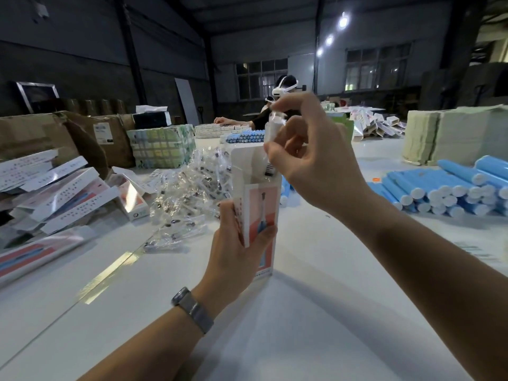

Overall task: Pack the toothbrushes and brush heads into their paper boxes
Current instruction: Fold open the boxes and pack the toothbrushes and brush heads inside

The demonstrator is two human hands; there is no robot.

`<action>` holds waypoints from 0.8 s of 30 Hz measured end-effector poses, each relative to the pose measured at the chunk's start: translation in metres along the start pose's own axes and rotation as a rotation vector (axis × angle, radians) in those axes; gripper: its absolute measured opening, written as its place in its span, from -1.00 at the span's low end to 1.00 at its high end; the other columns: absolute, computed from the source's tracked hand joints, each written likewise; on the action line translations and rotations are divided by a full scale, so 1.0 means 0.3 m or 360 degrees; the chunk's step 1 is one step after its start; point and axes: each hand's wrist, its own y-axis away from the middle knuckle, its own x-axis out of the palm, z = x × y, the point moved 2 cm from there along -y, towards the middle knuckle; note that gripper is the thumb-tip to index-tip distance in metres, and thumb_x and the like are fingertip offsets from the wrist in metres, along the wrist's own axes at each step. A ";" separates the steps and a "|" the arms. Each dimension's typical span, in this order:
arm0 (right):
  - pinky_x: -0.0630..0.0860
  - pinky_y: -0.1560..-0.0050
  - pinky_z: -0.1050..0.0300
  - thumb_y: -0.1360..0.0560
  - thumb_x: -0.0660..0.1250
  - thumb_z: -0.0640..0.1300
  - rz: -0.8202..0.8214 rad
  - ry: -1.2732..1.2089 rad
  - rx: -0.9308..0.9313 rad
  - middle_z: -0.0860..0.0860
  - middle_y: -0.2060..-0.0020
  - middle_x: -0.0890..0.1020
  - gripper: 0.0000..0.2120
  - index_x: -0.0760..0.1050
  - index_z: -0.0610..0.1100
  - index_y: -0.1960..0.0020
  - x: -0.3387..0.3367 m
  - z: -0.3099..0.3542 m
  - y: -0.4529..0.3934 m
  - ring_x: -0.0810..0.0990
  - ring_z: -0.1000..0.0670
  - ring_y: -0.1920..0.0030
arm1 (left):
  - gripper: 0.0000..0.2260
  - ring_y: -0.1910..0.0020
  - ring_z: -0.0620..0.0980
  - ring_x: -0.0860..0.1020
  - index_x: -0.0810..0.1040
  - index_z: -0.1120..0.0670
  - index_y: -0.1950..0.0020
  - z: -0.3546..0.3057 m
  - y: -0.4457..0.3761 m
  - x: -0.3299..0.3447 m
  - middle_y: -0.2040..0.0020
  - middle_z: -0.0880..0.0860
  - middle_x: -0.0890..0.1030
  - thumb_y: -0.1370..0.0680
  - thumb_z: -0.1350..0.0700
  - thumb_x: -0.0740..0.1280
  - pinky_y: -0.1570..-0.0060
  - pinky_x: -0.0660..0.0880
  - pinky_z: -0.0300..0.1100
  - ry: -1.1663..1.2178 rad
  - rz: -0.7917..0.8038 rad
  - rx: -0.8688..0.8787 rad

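Right hand grip: The right hand (310, 158) pinches a brush head (270, 133) in a clear wrapper. The fingertips (277, 107) hold its top and the thumb presses lower down.

Left hand grip: The left hand (236, 243) wraps around the lower half of a paper box (261, 204). The thumb is on one side and the fingers are on the other. It keeps the box standing up on the white table (316, 312).

Where the brush head is: It hangs right over the open top of the box. Its dark bottom end looks like it is just inside the mouth, next to the raised flap (242, 163).

Which way it points: The brush head is long and stands almost straight up. The box stands almost straight up too. So they line up, one above the other.

Nearer hand: The right hand is on top and the left hand is below it, touching only the box.

Next move, I think: Go straight down. The right hand can lower the brush head and let go.

Watch out: The crinkly wrapper might catch on the box edge.

Around them: A heap of wrapped brush heads (187, 193) lies to the left. Blue toothbrushes (445, 193) are stacked to the right.
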 end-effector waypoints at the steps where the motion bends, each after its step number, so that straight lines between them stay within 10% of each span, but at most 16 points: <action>1: 0.52 0.30 0.31 -0.47 0.44 -0.24 0.0056 0.0065 -0.0004 0.13 0.33 0.57 -0.65 0.44 -0.12 -0.20 0.004 -0.002 0.001 0.56 0.09 0.33 | -0.66 0.19 -0.16 0.62 0.29 -0.34 0.04 0.003 0.000 0.000 0.10 -0.30 0.59 -0.41 -0.09 0.43 0.32 0.58 -0.29 0.0007 0.0000 -0.0003; 7: 0.37 0.21 0.32 -0.49 0.45 -0.10 0.0255 0.0264 -0.0055 0.18 0.21 0.50 -0.83 0.59 -0.10 -0.05 0.030 -0.037 0.022 0.44 0.23 0.26 | -0.67 0.15 -0.16 0.64 0.29 -0.34 0.05 0.006 -0.004 -0.001 0.09 -0.31 0.59 -0.41 -0.10 0.43 0.29 0.59 -0.30 0.0044 0.0007 -0.0048; 13: 0.56 0.10 -0.14 -0.56 0.34 -0.01 0.0344 0.0198 -0.0018 0.07 0.05 0.43 -0.76 0.61 -0.15 0.16 0.064 -0.072 0.054 0.51 -0.02 0.06 | -0.70 0.13 -0.15 0.65 0.31 -0.32 0.05 0.014 -0.006 0.005 0.11 -0.28 0.59 -0.46 -0.05 0.42 0.24 0.58 -0.30 0.0159 0.0085 -0.0043; 24: 0.51 0.09 0.03 -0.55 0.36 -0.04 0.0441 0.0162 -0.0094 0.04 -0.05 0.43 -0.82 0.68 -0.12 0.07 0.065 -0.104 0.068 0.52 0.01 0.10 | -0.73 0.13 -0.21 0.57 0.36 -0.08 -0.14 0.001 -0.021 -0.007 0.13 -0.26 0.53 -0.54 -0.18 0.23 0.19 0.55 -0.27 0.0288 0.0187 0.0034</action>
